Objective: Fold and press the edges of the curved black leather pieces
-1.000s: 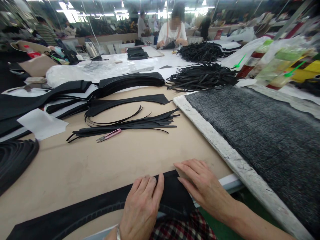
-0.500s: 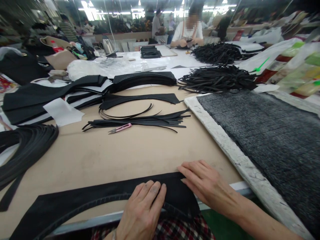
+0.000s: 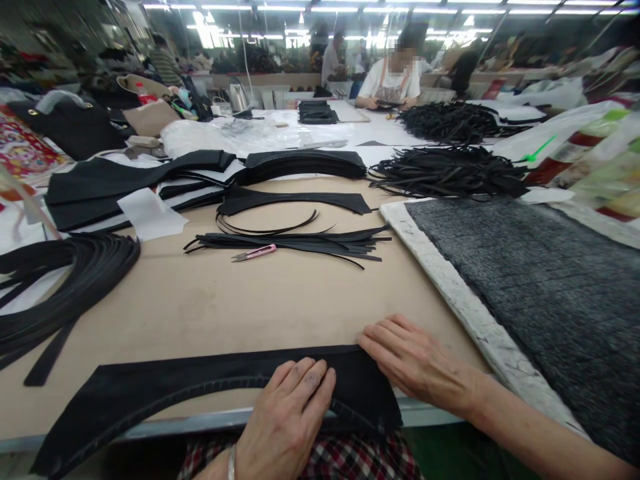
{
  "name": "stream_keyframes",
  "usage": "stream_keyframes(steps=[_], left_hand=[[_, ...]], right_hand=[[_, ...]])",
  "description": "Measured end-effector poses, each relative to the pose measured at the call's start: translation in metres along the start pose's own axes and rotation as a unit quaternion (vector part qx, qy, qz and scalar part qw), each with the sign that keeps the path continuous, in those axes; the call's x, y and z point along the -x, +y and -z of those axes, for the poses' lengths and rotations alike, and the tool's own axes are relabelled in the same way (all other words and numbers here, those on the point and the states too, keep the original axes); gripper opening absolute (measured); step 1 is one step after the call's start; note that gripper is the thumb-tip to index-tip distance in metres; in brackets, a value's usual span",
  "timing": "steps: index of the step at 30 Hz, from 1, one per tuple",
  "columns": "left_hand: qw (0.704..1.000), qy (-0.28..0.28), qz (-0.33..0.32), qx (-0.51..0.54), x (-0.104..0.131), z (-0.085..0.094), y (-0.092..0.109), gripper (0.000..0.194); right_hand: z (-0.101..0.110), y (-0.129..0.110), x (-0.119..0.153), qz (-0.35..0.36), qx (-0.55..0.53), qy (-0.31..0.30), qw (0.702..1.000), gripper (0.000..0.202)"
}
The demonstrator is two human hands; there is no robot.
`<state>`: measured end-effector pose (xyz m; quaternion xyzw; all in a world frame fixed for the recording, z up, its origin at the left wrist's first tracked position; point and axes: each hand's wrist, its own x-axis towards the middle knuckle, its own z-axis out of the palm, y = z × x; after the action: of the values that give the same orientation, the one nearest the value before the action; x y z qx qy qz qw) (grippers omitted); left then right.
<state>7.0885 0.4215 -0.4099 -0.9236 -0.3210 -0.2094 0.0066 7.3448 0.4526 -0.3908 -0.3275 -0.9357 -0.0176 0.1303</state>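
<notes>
A long black curved panel (image 3: 190, 375), leather-like, lies along the table's near edge, its right end reaching over the edge. Small even notches or pleats run along its inner curve. My left hand (image 3: 293, 407) rests over the middle of the panel, fingers together and closed on it near the curve; its thumb is hidden. At the panel's upper right edge, my right hand (image 3: 407, 357) has its fingers bent and pressed on the border. Further up the table lie pink-handled thread snips (image 3: 255, 253), below a bundle of thin black strips (image 3: 295, 244).
Beyond the strips lies another black curved panel (image 3: 300, 201), with a stack of similar ones (image 3: 305, 165) behind. Looped black strips (image 3: 95, 280) lie at left. A dark textured board (image 3: 530, 280) with a pale border stands right. A person (image 3: 393, 80) sits across the tables.
The camera view has shifted, so the table's things appear further right. Both hands stay on the panel; the right fingers now lie slightly closer together at its edge.
</notes>
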Motion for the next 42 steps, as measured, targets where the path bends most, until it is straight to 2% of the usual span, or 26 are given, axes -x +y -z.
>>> stream_keyframes(steps=[5,10,14,17,19,23,26,28,31,34,38,42], left_hand=[[1.000,0.008,0.001,0.001,0.003,0.000,-0.001,0.038],[1.000,0.002,-0.020,-0.005,0.007,0.000,-0.002,0.039],[1.000,-0.008,-0.025,0.003,0.007,0.001,-0.004,0.039],[0.999,-0.014,-0.031,0.011,0.007,0.003,-0.006,0.038],[0.999,-0.020,-0.034,0.023,0.008,0.006,-0.007,0.037],[0.997,-0.035,-0.045,0.057,0.011,0.013,-0.012,0.037],[0.997,-0.026,-0.047,0.054,0.019,0.020,-0.016,0.039],[0.999,-0.002,-0.010,0.035,0.031,0.025,-0.021,0.039],[0.994,0.034,0.106,-0.013,0.058,0.033,-0.036,0.042],[0.975,0.045,0.205,-0.077,0.089,0.040,-0.054,0.042],[0.967,0.019,0.228,-0.112,0.113,0.044,-0.068,0.044],[0.973,0.007,0.200,-0.116,0.113,0.046,-0.088,0.043]], right_hand=[[-0.005,-0.002,-0.007,0.006,-0.007,-0.035,0.999,0.021],[-0.013,-0.005,-0.017,0.012,-0.022,-0.032,0.999,0.022],[-0.012,-0.003,-0.026,-0.081,-0.084,-0.028,0.993,0.021],[-0.007,-0.001,-0.031,-0.160,-0.149,-0.077,0.973,0.017],[-0.004,0.000,-0.032,-0.178,-0.175,-0.105,0.963,0.017],[-0.004,-0.002,-0.029,-0.146,-0.190,-0.116,0.964,0.012],[-0.008,-0.006,-0.026,-0.104,-0.147,-0.111,0.977,0.010],[-0.012,-0.010,-0.025,-0.074,-0.112,-0.100,0.986,0.010],[-0.016,-0.014,-0.025,-0.042,-0.077,-0.070,0.994,0.017],[-0.019,-0.016,-0.025,-0.022,-0.054,-0.052,0.997,0.010],[-0.022,-0.014,-0.028,0.005,-0.036,-0.059,0.998,0.019],[-0.024,-0.015,-0.032,0.003,-0.023,-0.048,0.999,0.019]])
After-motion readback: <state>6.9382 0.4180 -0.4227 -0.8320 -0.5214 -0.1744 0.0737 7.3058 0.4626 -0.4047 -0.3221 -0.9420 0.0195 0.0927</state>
